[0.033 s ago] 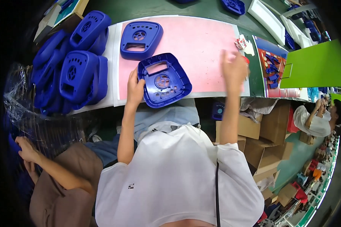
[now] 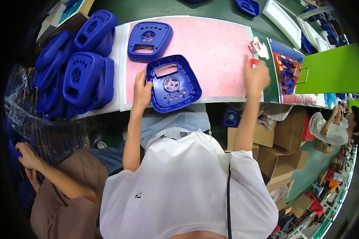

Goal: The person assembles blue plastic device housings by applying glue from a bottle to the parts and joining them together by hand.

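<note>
- So the blue shell (image 2: 181,84) is in the left hand (image 2: 142,91), inside facing up, with the window end pointing away from the person and the row of small holes toward them.
- Left fingers have it by the left wall: thumb over the rim, the others along the outer side. Pretty solid grasp. Most of the shell sits to the right of that hand, hanging over the front edge of the bench (image 2: 272,93). Can't tell if it's resting on anything.
- Right hand (image 2: 256,76) is way off at the right edge of the pink sheet (image 2: 211,55), well apart from the shell. It's right by a small red thing (image 2: 253,62) and partly covers it. Fingers look bent but they're blurry, so I can't tell if they're gripping it.
- Just beyond the held shell there's a second shell (image 2: 160,40), outer face up. They overlap in this view; can't say if they touch.
- Left end is crowded with a pile of shells (image 2: 83,67).
- Past the right hand: a crumpled wrapper (image 2: 254,46), a white scrap (image 2: 263,51), then small blue parts (image 2: 287,72) and a green panel (image 2: 335,69).
- Cardboard boxes (image 2: 289,129) sit below the bench, right side.
</note>
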Demonstrator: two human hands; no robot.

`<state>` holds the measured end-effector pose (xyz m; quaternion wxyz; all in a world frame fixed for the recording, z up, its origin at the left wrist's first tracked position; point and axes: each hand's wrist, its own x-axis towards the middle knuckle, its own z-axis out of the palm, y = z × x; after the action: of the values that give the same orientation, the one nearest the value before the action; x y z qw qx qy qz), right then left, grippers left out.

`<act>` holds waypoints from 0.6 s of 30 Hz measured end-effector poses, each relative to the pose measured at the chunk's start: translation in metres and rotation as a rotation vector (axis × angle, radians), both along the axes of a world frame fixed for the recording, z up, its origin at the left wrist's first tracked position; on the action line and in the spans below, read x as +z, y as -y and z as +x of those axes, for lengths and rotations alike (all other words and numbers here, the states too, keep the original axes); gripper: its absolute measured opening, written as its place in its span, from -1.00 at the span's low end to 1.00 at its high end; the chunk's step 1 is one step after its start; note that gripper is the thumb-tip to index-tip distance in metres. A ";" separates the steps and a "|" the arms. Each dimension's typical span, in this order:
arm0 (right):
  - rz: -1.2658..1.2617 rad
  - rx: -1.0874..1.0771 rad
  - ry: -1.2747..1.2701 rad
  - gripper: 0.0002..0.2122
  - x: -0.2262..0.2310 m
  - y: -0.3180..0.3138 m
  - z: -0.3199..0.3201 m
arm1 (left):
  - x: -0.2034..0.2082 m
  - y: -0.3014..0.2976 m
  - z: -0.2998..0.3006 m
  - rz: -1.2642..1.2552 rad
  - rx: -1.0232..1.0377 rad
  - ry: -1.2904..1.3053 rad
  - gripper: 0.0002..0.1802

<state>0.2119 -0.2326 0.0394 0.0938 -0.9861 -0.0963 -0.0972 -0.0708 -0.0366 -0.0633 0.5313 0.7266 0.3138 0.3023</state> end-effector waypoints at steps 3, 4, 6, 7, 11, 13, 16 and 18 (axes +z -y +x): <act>-0.196 -0.040 -0.208 -0.18 -0.023 0.049 0.055 | 0.013 -0.006 0.011 0.175 -0.052 -0.096 -0.54; -0.197 0.011 -0.311 -0.19 -0.026 0.053 0.060 | 0.012 -0.009 0.014 0.247 -0.098 -0.136 -0.57; -0.128 -0.001 -0.426 -0.21 -0.036 0.057 0.071 | 0.009 -0.010 0.022 0.361 -0.103 -0.180 -0.62; -0.054 -0.019 -0.534 -0.24 -0.040 0.059 0.079 | 0.011 -0.010 0.026 0.272 -0.119 -0.207 -0.63; 0.814 0.010 -0.912 -0.40 -0.060 0.071 0.081 | 0.006 -0.011 0.024 0.264 -0.082 -0.180 -0.62; 1.037 0.085 -1.020 -0.37 -0.055 0.056 0.061 | 0.000 -0.010 0.020 0.198 -0.081 -0.030 -0.62; 1.737 0.436 -1.134 -0.39 -0.063 0.011 0.010 | 0.000 -0.010 0.016 0.172 -0.069 0.004 -0.61; 1.766 0.505 -0.945 -0.47 -0.066 -0.027 -0.025 | 0.000 -0.011 0.018 0.195 -0.060 0.024 -0.61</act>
<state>0.1867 -0.2052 -0.0269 0.8304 -0.4543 -0.1481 0.2865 -0.0524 -0.0252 -0.0634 0.4703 0.7803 0.2547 0.3241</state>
